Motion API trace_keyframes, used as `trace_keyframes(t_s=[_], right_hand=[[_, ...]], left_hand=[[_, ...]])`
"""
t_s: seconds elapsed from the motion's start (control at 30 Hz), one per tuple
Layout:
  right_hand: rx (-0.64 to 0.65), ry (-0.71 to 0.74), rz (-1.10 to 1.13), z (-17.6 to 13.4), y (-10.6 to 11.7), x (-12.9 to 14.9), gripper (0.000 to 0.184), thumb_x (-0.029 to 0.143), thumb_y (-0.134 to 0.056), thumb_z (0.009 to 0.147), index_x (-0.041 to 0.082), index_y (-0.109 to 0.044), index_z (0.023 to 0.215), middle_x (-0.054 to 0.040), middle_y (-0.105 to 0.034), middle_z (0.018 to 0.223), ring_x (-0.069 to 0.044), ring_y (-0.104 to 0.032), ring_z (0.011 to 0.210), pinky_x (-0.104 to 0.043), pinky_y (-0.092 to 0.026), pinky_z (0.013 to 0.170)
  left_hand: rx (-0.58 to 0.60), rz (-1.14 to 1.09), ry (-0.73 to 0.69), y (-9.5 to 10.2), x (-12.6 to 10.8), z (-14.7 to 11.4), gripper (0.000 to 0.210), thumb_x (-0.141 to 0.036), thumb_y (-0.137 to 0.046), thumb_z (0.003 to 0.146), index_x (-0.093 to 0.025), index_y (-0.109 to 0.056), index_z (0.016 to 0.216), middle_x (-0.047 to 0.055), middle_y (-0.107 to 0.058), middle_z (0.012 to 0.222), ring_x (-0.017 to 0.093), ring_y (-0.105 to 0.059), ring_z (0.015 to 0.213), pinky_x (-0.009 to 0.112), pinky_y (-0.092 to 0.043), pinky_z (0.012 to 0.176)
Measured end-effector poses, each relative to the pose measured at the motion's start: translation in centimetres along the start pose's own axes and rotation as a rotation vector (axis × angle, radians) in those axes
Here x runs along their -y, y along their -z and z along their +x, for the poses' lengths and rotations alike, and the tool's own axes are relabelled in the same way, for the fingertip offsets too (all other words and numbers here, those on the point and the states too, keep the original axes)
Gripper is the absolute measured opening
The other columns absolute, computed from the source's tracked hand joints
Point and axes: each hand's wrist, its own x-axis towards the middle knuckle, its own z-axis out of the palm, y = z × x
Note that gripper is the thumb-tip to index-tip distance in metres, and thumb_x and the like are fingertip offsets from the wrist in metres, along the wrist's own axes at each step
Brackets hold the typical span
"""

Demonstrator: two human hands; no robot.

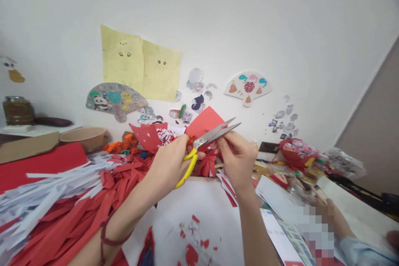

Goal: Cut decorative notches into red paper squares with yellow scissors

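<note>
My left hand (171, 158) is closed around a pair of scissors (193, 158) with yellow handles. The metal blades point up to the right, slightly apart, and their tips reach my right hand (239, 158). The fingers of that hand are pinched together by the blades; what is between them is too small to make out. Just under the blades, between both hands, is a folded red paper piece (208, 166). A red paper sheet (206, 122) stands up behind the scissors. Below lies a white sheet (170, 220) with red paper scraps (191, 253) on it.
Piles of red paper strips (77, 220) and white strips (52, 189) cover the left side. A shallow bowl (82, 138) stands behind them. On the right are a phone (277, 232), a red basket (297, 153) and another person's hand (335, 216). Decorated fans (248, 87) hang on the wall.
</note>
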Motion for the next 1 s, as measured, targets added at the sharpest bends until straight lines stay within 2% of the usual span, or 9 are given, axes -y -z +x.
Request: trace_keyframes(t_s=[0.53,1.0], right_hand=[[0.020,0.030,-0.032,0.08,0.53,-0.12,0.018,0.019,-0.056,0.089,0.018,-0.067,0.075,0.0001,-0.061,0.066,-0.012,-0.056,0.059,-0.026,-0.043,0.060],[0.041,0.035,-0.003,0.22,0.99,0.00,0.018,0.018,-0.057,0.089,0.018,-0.067,0.074,-0.0003,-0.063,0.067,-0.013,-0.057,0.061,-0.027,-0.044,0.061]], left_hand=[[-0.013,-0.015,-0.016,0.01,0.15,-0.01,0.019,-0.038,-0.046,0.089,-0.023,-0.037,0.082,0.000,-0.060,0.078,0.016,-0.055,0.065,0.026,-0.031,0.058],[-0.027,0.101,-0.036,0.26,0.02,-0.21,0.016,-0.036,-0.044,0.089,-0.022,-0.039,0.083,0.002,-0.061,0.079,0.019,-0.058,0.067,0.026,-0.030,0.057]])
